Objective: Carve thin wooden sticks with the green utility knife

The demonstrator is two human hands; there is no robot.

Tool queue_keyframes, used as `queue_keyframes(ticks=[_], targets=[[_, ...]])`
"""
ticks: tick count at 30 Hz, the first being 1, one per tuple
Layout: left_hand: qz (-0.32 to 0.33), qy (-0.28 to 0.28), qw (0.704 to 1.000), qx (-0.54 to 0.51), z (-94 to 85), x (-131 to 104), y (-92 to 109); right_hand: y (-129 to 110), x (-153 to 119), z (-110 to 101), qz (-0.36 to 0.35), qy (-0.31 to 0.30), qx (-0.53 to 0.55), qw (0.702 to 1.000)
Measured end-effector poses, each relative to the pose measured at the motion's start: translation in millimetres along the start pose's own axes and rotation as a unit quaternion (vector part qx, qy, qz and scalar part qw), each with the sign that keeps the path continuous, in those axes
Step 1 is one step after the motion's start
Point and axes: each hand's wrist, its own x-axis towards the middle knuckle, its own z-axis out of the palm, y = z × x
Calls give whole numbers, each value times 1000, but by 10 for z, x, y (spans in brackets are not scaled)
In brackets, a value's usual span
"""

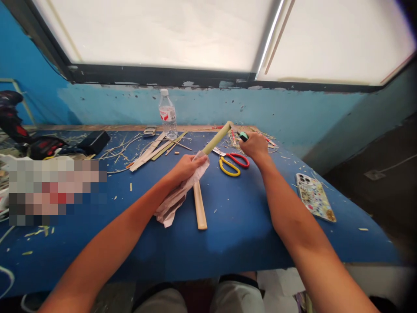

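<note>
My left hand (188, 167) is wrapped round crumpled pale paper (179, 195), and a green bamboo strip (217, 138) sticks out of it, slanting up to the right. In my right hand (256, 145) is a tool with a green handle (243, 136), probably a knife; its working end is at the strip's far tip, too small to make out clearly. Red-and-yellow-handled scissors (233, 164) lie open on the table between my hands. Below the paper lies a pale split bamboo piece (200, 208), its upper end hidden.
A water bottle (168, 115) stands near the back wall beside flat bamboo strips (148, 152). To the right lies a phone in a patterned case (315, 198). A black-and-red power tool (45, 147) and loose cables are at the left. Shavings litter the blue table (241, 234).
</note>
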Motion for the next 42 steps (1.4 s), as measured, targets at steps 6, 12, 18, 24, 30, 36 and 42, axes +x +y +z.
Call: queue_keyframes(ticks=[6,12,18,24,30,36,42], targets=[[-2,4,1000,-17,13,-17,-3,-145,-67,-6,-103,-30,10,994],[-40,15,999,-22,78,-60,38,-91,1,-21,-33,-31,-23,999],[-49,24,998,-40,62,-63,13,-116,6,-16,-80,-73,-8,994],[-40,10,998,-41,32,-12,2,297,155,36,133,-16,13,991],[-47,40,997,-54,-45,1,37,-80,-43,21,-41,-39,31,998],[-54,8,998,-23,-49,-21,66,-181,-11,-11,29,-45,-18,998],[-92,-37,992,-72,-60,-5,50,-86,49,36,2,-66,7,998]])
